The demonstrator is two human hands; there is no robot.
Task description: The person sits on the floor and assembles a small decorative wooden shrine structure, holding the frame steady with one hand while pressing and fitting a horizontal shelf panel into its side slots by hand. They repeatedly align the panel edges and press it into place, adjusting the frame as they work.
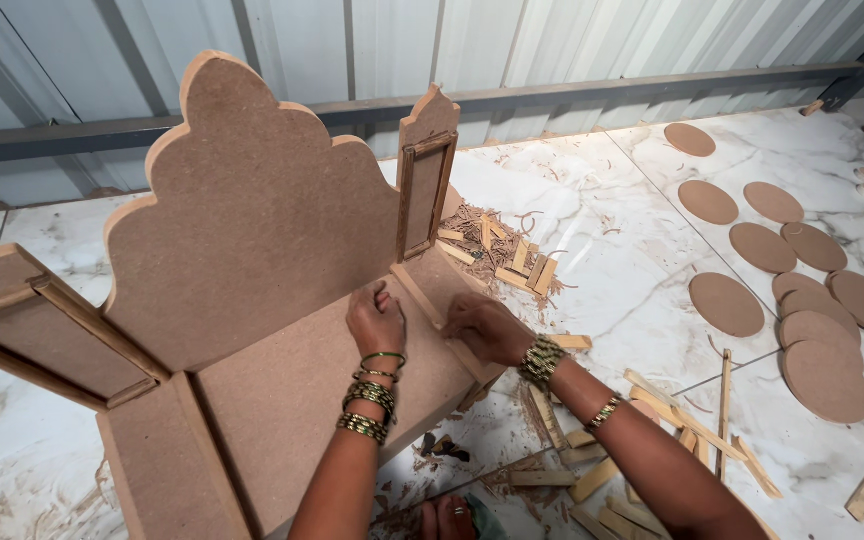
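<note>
Lying flat on the base board (302,400), both hands, open: left (376,320) just beside the scalloped back (252,220), right (485,328) nearer, pressing the edge strip (422,300) running toward the side panel (425,185).

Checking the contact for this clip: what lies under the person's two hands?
Both the left hand and right hand rest flat on the fibreboard base panel, the right beside a thin wooden strip. Anything beneath the palms is covered.
</note>
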